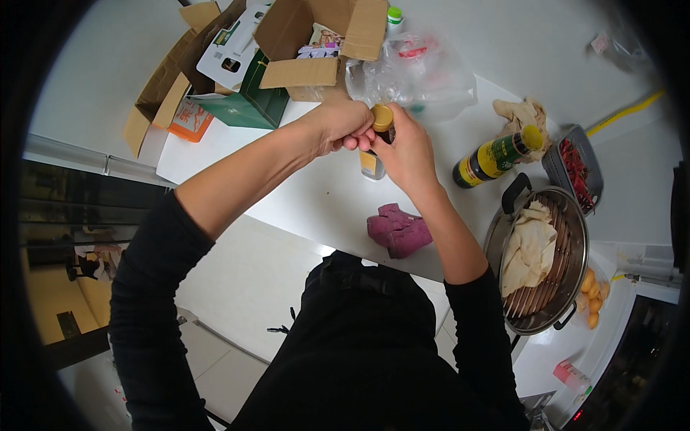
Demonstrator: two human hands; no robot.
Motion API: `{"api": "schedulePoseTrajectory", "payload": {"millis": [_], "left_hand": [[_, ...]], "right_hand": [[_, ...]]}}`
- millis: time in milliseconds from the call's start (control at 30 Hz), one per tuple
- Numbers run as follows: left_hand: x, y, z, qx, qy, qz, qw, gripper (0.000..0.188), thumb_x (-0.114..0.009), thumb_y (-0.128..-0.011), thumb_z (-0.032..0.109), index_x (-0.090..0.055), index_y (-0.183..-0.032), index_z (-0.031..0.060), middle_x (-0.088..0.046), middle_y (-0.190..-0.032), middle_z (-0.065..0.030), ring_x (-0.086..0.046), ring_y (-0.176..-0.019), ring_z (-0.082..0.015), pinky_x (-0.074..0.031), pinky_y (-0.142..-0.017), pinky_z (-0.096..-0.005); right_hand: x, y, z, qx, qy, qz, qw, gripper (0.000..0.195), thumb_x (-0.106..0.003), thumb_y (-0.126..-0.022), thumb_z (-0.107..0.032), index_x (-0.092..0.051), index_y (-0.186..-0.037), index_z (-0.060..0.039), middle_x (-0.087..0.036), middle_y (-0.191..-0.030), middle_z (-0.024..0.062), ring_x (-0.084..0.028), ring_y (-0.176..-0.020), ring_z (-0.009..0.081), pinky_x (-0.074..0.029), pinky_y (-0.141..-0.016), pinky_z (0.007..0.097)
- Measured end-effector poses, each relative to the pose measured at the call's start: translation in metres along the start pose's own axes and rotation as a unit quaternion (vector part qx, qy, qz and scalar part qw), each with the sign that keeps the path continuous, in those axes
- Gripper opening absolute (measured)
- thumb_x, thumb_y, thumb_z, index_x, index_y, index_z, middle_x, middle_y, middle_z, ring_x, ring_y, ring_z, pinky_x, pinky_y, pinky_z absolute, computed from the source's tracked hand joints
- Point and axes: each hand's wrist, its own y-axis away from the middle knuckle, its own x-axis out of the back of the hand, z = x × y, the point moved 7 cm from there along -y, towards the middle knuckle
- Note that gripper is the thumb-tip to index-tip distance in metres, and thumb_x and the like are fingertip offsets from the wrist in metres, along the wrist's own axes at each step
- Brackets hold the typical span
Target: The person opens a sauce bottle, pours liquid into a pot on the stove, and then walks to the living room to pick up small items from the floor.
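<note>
Above the white counter (318, 188), a small jar (371, 164) with a golden cap and a pale label is between my two hands. My left hand (342, 124) is curled against the cap's left side, its fingertips bent in below the cap. My right hand (408, 151) grips the jar from the right, thumb across its front. Both hands partly hide the jar's upper body, and the cap looks closed. A crumpled purple-pink cloth (401, 231) lies nearer to me, by my right forearm. A dark sauce bottle (490, 160) with a yellow cap stands to the right.
Open cardboard boxes (302, 73), a green carton (242, 108) and a clear plastic bag (420, 75) line the back. At right are a steamer pot (579, 231) holding a beige cloth (531, 248), a grey basket (555, 156) of dried red chillies (575, 172), and a pink bottle (571, 376).
</note>
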Motion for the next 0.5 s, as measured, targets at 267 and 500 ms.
{"api": "schedulePoseTrajectory", "payload": {"millis": [267,500], "left_hand": [[-0.005,0.018,-0.012,-0.009,0.213,-0.083,0.973,0.023,-0.062,-0.089,0.020,-0.067,-0.085,-0.0018,-0.066,-0.069,-0.0092,-0.050,-0.048,-0.0060,-0.025,-0.036,-0.0157],[-0.002,0.008,-0.014,-0.098,0.192,-0.082,0.973,0.024,-0.062,-0.093,0.018,-0.067,-0.084,-0.0033,-0.065,-0.066,-0.0080,-0.048,-0.047,-0.0059,-0.025,-0.036,-0.0159]], "right_hand": [[0.004,0.000,0.002,0.014,-0.024,0.006,1.000,0.034,-0.071,-0.076,-0.011,-0.050,-0.102,-0.0025,-0.060,-0.101,0.0165,-0.059,-0.092,0.0398,-0.047,-0.075,0.0459],[0.000,-0.001,0.004,0.005,-0.044,0.006,0.999,0.034,-0.072,-0.077,-0.012,-0.050,-0.100,-0.0025,-0.061,-0.100,0.0164,-0.060,-0.090,0.0388,-0.048,-0.074,0.0440]]}}
